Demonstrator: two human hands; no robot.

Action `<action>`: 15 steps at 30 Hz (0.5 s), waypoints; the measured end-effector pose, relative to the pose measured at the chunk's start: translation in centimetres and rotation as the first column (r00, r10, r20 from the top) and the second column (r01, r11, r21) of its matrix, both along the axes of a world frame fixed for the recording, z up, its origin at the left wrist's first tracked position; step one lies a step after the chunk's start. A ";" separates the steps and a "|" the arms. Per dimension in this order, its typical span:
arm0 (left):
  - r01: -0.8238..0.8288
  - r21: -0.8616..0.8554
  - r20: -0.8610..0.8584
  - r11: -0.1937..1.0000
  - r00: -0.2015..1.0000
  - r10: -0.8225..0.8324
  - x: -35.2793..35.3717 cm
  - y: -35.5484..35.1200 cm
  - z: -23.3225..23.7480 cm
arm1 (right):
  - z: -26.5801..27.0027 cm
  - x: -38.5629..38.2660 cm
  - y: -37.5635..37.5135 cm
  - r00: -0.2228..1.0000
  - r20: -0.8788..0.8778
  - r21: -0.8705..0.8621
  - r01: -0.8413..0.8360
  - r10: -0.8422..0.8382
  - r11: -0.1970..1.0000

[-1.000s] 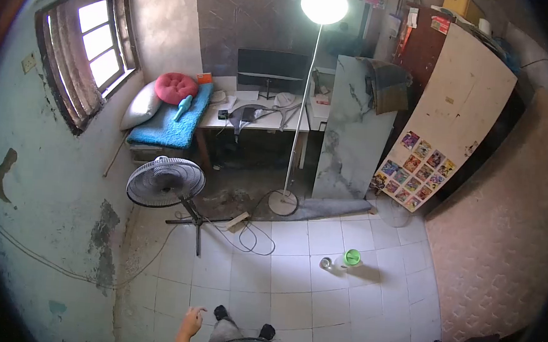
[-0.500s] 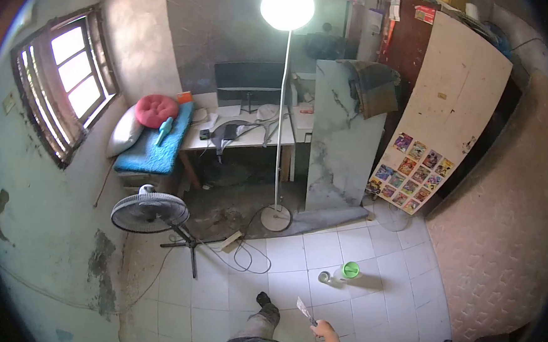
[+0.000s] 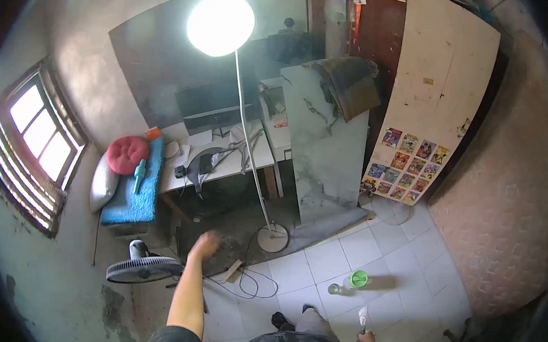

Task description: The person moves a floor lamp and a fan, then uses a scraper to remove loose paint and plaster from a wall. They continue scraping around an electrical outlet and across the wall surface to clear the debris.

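Observation:
My right hand (image 3: 366, 339) is closed around the handle of a putty knife (image 3: 363, 314), low in the view, its blade pointing away from me. Forward of it on the tiles stand a container with a bright green lid (image 3: 359, 279) and a small clear jar (image 3: 334, 289). My left arm stretches forward. My left hand (image 3: 205, 245) is beside the standing fan (image 3: 142, 268), and its fingers are smeared by motion. Just beyond it is the dark floor strip, with the round base of the floor lamp (image 3: 273, 238) to its right.
A power strip (image 3: 233, 271) and looped cable lie on the floor near my feet. Behind stands a white desk (image 3: 259, 161) with a monitor (image 3: 218, 105). A marbled panel (image 3: 328, 162) leans there, beside a stickered cabinet door (image 3: 439, 87). A mattress (image 3: 505, 185) stands at right.
My left arm has come into view, reaching forward toward the fan. The view has shifted and tilted. The putty knife stays in my right hand, now lower and further right in view.

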State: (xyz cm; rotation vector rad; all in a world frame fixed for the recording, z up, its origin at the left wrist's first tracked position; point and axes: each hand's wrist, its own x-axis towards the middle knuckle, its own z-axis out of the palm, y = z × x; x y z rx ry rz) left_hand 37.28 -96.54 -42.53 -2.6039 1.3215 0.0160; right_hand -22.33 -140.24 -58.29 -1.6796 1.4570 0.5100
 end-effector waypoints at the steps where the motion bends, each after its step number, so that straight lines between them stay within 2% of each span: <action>1: -0.269 -0.424 -0.232 0.865 0.955 0.183 2.3 -4.5 6.7 | -0.8 -0.2 -0.4 0.999 -0.033 0.052 0.023 -0.022 0.998; 2: -0.173 -0.641 -0.147 0.748 0.984 0.102 5.1 -8.1 11.3 | -0.8 -0.5 -0.3 0.997 -0.072 0.104 0.044 -0.037 0.994; 3: -0.352 -0.644 -0.326 0.679 0.929 0.172 6.6 -11.0 15.8 | -0.9 -0.4 -0.2 0.996 -0.080 0.111 0.046 -0.037 0.993; 4: -0.189 -0.754 -0.140 0.629 0.982 0.128 9.2 -13.1 17.4 | -0.3 0.7 -0.6 0.983 -0.166 0.182 -0.044 0.075 0.982; 5: -0.112 -0.757 -0.010 0.644 0.987 0.159 9.7 -15.8 21.2 | 0.9 2.3 -1.2 0.951 -0.241 0.256 -0.130 0.194 0.958; 6: -0.146 -0.827 -0.049 0.542 0.981 0.190 10.3 -18.1 24.0 | 2.3 3.9 -1.9 0.925 -0.257 0.332 -0.186 0.279 0.925; 7: -0.176 -0.885 -0.088 0.432 0.972 0.217 11.5 -19.7 26.0 | 3.9 6.3 -2.9 0.924 -0.255 0.324 -0.197 0.286 0.925; 8: -0.179 -0.885 -0.088 0.429 0.971 0.224 13.2 -20.8 27.1 | 5.0 8.2 -3.6 0.878 -0.260 0.295 -0.323 0.401 0.899; 9: -0.222 -0.923 -0.175 0.314 0.970 0.170 14.8 -21.8 28.0 | 5.4 9.1 -4.0 0.820 -0.268 0.270 -0.440 0.506 0.856; 10: -0.269 -0.942 -0.253 0.199 0.962 0.102 16.1 -22.8 28.5 | 2.6 9.8 -5.6 0.800 -0.198 0.270 -0.511 0.567 0.816; 12: -0.268 -0.949 -0.266 0.168 0.963 0.035 19.6 -23.3 28.6 | -2.4 11.0 -8.1 0.875 0.032 0.078 -0.484 0.483 0.872; 13: -0.269 -0.954 -0.275 0.132 0.961 -0.033 20.8 -23.6 28.6 | -2.8 12.6 -8.7 0.904 0.075 0.032 -0.424 0.420 0.905; 15: -0.264 -0.948 -0.267 0.175 0.964 0.010 19.6 -24.1 30.6 | -1.0 15.8 -10.3 0.928 0.116 -0.007 -0.355 0.354 0.935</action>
